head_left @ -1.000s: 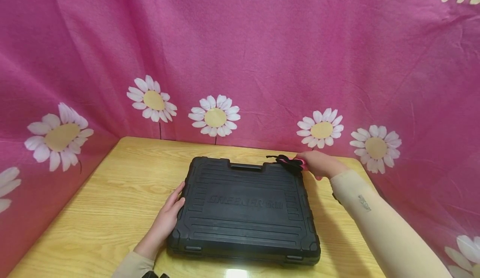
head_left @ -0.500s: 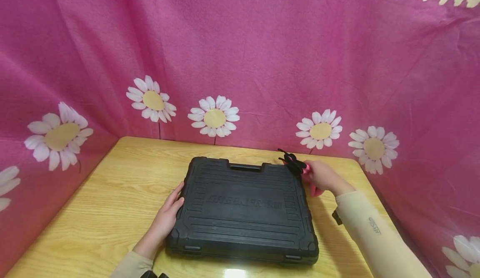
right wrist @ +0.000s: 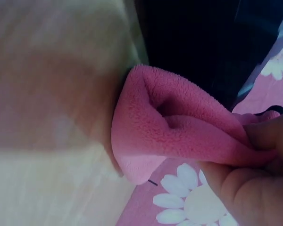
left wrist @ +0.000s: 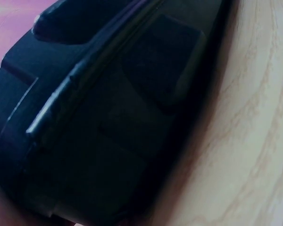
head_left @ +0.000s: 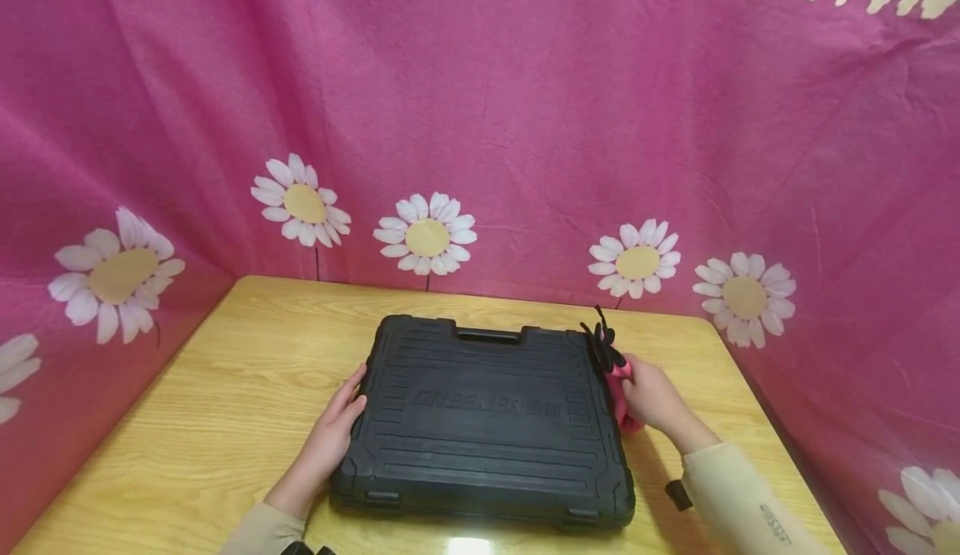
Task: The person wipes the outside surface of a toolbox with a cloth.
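A black plastic tool case (head_left: 487, 422) with raised lettering lies closed on the wooden table, its handle on the far side. My left hand (head_left: 333, 434) rests against the case's left side, fingers fairly straight and thumb at the edge. In the left wrist view the case's side wall (left wrist: 99, 141) fills most of the picture. My right hand (head_left: 660, 401) pinches a pink fleecy cloth (right wrist: 170, 122) with black loops and strands (head_left: 603, 347) at its upper end. The folded cloth hangs along the case's right side, and its lower end comes right down at the tabletop in the right wrist view.
The light wooden table (head_left: 247, 355) stretches out around the case. Behind and beside it hangs a magenta curtain (head_left: 495, 122) printed with white daisies. A dark wrist device (head_left: 678, 495) sits below my right sleeve.
My right hand has come from the case's far right corner toward me along the right side, bringing the pink cloth lower. The left hand and the case are nearly unchanged.
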`<state>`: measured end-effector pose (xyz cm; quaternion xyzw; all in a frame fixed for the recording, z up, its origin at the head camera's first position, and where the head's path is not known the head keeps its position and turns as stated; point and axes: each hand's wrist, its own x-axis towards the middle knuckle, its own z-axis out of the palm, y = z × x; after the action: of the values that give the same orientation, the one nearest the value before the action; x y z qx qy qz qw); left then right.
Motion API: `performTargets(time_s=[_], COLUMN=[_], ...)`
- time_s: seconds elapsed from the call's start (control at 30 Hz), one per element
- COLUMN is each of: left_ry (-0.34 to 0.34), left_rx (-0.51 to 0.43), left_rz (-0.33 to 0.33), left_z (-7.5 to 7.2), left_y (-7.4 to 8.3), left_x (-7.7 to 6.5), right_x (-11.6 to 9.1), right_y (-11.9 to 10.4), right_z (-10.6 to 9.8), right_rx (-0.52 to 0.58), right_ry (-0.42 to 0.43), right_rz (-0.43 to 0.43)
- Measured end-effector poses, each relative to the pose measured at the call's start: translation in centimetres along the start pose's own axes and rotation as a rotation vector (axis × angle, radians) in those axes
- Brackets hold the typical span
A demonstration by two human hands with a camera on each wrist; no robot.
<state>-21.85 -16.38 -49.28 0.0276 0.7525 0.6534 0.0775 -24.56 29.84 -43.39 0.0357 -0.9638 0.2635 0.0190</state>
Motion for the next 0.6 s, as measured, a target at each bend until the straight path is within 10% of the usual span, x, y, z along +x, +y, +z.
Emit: performTargets(time_s=[0.6], left_ry=[-0.003], left_rx=[-0.003], left_rz=[-0.012], left_z=[0.1], left_y=[0.2], left_x=[-0.1], right_x=[-8.1], right_y=[-0.4], right_z=[1.0], right_rx=[0.036], right_ry=[0.022], right_rz=[0.115])
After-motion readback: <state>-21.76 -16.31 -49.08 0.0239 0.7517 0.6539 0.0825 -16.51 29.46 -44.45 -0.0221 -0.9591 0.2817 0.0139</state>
